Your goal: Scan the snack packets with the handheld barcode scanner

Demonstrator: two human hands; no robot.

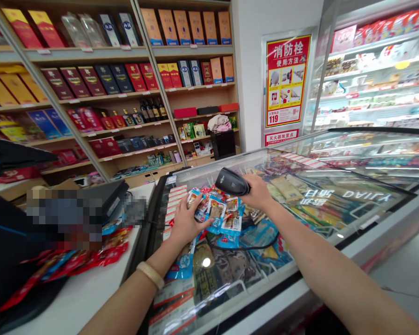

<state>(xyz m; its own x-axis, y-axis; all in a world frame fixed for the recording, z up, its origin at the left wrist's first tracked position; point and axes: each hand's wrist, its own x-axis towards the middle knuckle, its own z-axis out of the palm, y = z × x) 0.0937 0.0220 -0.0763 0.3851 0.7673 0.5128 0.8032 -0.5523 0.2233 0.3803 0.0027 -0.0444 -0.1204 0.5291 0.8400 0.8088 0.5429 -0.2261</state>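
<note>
My right hand (257,193) is closed round the handle of a black barcode scanner (230,182), its head pointing left over the glass freezer top. Below the scanner lie several small blue snack packets (216,213) with clear windows, loosely spread on the glass. My left hand (186,218) rests over the left side of these packets, fingers spread and palm down. Another blue packet (181,265) lies beneath and in front of my left wrist. The scanner's black cable (246,248) curves across the glass past the packets.
The freezer's glass lid (335,179) stretches right, with bagged goods beneath. At the left, a white counter (101,284) bears red snack packets (108,249) and dark equipment. Shelves (104,100) of boxed goods stand behind. A lit display cooler (377,79) stands at the back right.
</note>
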